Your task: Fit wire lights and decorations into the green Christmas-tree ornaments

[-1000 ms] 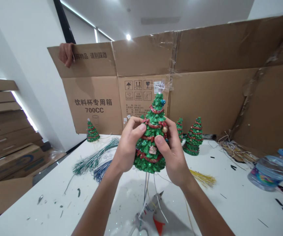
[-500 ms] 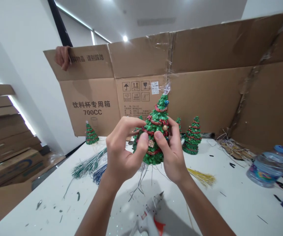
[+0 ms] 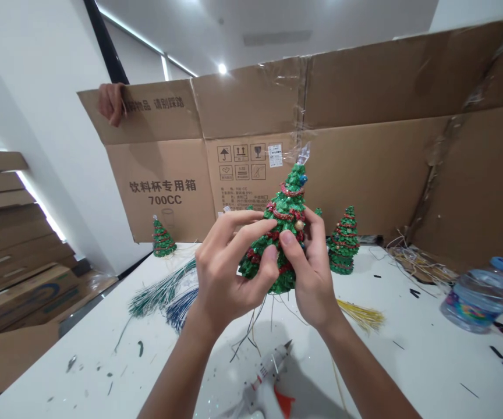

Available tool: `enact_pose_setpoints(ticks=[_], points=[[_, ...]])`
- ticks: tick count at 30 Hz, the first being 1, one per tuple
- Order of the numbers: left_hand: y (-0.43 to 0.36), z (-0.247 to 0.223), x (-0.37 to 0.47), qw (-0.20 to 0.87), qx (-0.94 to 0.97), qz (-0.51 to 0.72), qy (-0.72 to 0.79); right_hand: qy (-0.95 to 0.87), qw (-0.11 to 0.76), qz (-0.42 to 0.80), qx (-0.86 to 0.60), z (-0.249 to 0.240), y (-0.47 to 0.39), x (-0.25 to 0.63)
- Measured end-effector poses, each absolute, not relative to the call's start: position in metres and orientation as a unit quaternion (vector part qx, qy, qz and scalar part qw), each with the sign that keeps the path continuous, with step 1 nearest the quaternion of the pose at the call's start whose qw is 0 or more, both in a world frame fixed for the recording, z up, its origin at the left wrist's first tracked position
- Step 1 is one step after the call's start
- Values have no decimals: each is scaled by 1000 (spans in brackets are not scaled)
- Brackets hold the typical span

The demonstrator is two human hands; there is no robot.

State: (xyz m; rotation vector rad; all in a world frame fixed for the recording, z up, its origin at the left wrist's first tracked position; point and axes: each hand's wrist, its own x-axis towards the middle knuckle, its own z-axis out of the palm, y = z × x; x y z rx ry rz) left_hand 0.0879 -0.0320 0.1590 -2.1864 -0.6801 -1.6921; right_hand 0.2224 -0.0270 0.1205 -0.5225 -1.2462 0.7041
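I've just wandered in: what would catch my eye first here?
First, the glittery green tree, raised mid-view in the right hand, the left hand at its side. Below, a pale glue gun lies on the white table. Behind, another person's hand hooks over the cardboard's upper left edge.

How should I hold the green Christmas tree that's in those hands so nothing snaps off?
Hold the tree around its wide lower part, probably with one hand from each side. It's cone-shaped and tilted, so the narrow top with its clear tip gives little to grip. The gold ball sticks out, so don't squeeze there.
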Motion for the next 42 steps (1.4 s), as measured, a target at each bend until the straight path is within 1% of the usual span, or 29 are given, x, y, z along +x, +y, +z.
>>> enact_pose_setpoints(ticks=[7, 14, 19, 26, 33, 42], points=[[-31, 158, 90, 142, -762, -588, -232, -571, 724, 297, -247, 120, -27, 222], [-23, 157, 90, 166, -754, -606, -192, -524, 750, 355, -192, 122, -27, 219], [-24, 157, 90, 164, -755, -606, -189, -509, 754, 367, -196, 121, -29, 218], [-23, 156, 91, 166, -756, -605, -186, -502, 751, 379, -200, 117, -32, 215], [-25, 155, 88, 129, -766, -599, -194, -510, 739, 391, -202, 119, -35, 214], [-25, 158, 88, 127, -764, -602, -192, -514, 730, 411, -184, 121, -36, 213]])
